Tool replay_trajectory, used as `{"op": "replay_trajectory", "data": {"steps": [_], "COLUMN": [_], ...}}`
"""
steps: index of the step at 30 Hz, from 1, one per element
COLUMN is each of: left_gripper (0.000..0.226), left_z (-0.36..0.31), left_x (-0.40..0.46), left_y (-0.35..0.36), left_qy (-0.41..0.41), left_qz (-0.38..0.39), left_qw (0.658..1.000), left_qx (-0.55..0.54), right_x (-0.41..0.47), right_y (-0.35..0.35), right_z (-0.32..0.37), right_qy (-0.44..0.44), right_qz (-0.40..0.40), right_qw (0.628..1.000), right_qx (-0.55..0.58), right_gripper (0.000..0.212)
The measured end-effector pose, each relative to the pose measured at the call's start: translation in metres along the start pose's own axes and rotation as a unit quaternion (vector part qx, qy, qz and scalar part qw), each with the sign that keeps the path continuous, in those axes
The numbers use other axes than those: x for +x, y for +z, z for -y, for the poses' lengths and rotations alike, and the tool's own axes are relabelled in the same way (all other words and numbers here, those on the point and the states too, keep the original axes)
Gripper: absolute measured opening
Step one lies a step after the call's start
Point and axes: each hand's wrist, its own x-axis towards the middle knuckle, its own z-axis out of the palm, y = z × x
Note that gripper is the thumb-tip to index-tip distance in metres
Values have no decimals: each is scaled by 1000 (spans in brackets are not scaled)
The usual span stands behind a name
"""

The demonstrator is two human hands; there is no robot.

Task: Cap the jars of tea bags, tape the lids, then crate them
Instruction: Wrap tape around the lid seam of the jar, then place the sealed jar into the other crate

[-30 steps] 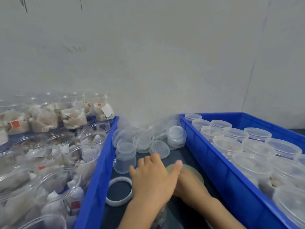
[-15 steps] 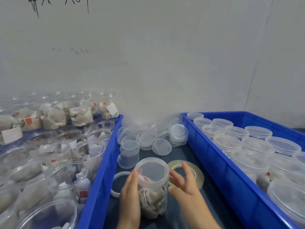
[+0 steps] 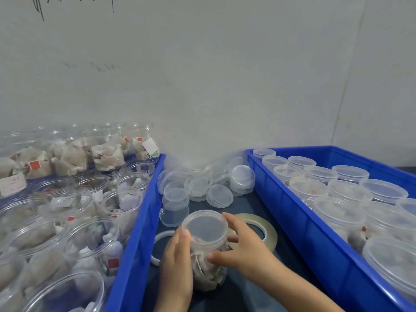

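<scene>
A clear jar of tea bags (image 3: 207, 262) stands upright on the dark table between two blue crates, with a clear lid (image 3: 205, 226) on its mouth. My left hand (image 3: 176, 264) lies against the jar's left side, fingers upward, fingertips at the lid rim. My right hand (image 3: 245, 246) grips the jar from the right, thumb across its front and fingers round the lid's edge. A roll of clear tape (image 3: 258, 228) lies flat just behind my right hand.
The left blue crate (image 3: 139, 221) holds several open jars of tea bags. The right blue crate (image 3: 315, 233) holds several capped jars. Loose clear lids (image 3: 202, 183) are heaped at the wall. A white ring (image 3: 158, 246) lies left of the jar.
My hands came off the top of the lid, where they pressed down, and moved to the jar's sides. My right hand has since closed round the jar. The view tilted up a little.
</scene>
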Motion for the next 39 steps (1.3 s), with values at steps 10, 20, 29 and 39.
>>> {"op": "replay_trajectory", "data": {"steps": [10,20,29,39], "left_gripper": [66,80,76,97], "left_z": [-46,-144,-199,-188], "left_x": [-36,-48,-18,76], "left_y": [44,103,182,272], "left_qy": [80,303,340,385], "left_qz": [-55,37,294,319], "left_qw": [995,947,873,779], "left_qx": [25,95,188,379], "right_x": [-21,-58,-41,72], "right_y": [-27,-134,-242,-318], "right_z": [36,86,93,56], "right_qy": [-91,-165,-182,-133], "right_qz": [-118,-286,-388,-425], "right_qw": [984,941,890,862], "right_qx": [-93,-69,-153,-241], "right_gripper": [60,58,60,59]}}
